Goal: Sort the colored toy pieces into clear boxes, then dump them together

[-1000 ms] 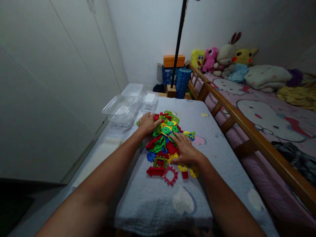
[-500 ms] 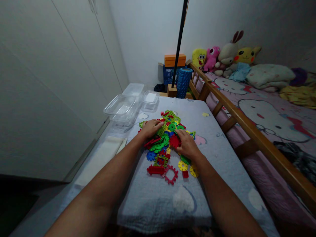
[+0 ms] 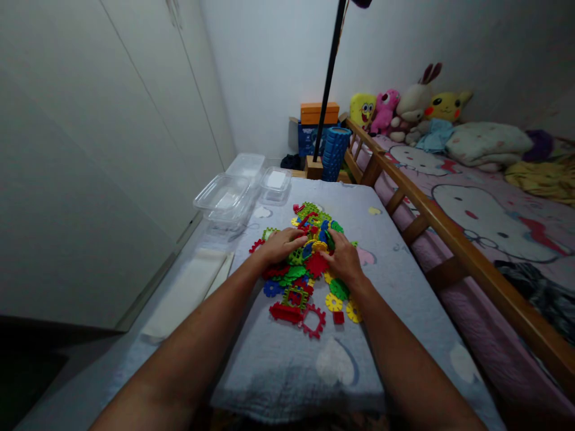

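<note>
A heap of plastic gear-shaped building pieces (image 3: pixel 296 257) in red, green, yellow and blue lies on the cloth-covered table. My left hand (image 3: pixel 283 245) rests over the heap's left side, its fingers stretched out and open. On the other side, my right hand (image 3: pixel 344 254) has its fingers and thumb apart, touching the pieces. A red gear piece (image 3: pixel 317 264) lies by its thumb, and a green piece (image 3: pixel 331 240) is partly hidden under its fingers. Nearer to me are a red square frame (image 3: pixel 313 321), a red bar (image 3: pixel 286 312), a small red cube (image 3: pixel 338 318) and yellow discs (image 3: pixel 333 302).
Clear plastic containers (image 3: pixel 223 194) stand at the table's back left, beside a smaller lidded box (image 3: pixel 275 179). Folded white cloth or paper (image 3: pixel 188 287) lies along the left. A wooden bed rail (image 3: pixel 417 206) runs along the right. A black pole (image 3: pixel 329 78) rises behind the table.
Both hands have shifted slightly within the heap, the left a little to the right. Pieces between them have been turned over, with more yellow and blue showing. The camera view has shifted slightly.
</note>
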Demonstrator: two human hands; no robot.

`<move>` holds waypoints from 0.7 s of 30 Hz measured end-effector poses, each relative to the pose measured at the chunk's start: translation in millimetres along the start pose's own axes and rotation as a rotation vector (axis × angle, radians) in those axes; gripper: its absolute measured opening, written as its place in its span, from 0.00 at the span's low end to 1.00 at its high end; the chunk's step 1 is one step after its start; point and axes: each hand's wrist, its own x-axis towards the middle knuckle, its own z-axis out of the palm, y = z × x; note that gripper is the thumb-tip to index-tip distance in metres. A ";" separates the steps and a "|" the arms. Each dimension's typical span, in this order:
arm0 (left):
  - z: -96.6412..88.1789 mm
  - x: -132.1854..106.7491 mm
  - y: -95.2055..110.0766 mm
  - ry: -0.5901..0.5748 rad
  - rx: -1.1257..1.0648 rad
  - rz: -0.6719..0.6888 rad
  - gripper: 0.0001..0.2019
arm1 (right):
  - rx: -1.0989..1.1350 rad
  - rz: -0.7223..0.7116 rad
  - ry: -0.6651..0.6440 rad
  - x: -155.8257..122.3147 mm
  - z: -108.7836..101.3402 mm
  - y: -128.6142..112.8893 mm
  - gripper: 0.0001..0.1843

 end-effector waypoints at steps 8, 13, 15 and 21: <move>-3.2 -26.0 11.2 -0.139 0.026 0.092 0.25 | 0.046 0.105 0.045 24.0 -8.5 -12.6 0.30; -2.2 -47.3 10.2 0.050 0.129 0.150 0.22 | 0.056 0.131 0.034 48.7 -1.4 -24.3 0.28; -4.4 -56.5 6.6 0.125 0.153 0.119 0.23 | 0.109 0.113 0.028 58.5 3.5 -27.6 0.26; -11.2 -97.9 -4.9 0.091 0.178 0.033 0.46 | 0.238 0.029 -0.038 80.4 4.0 -20.5 0.20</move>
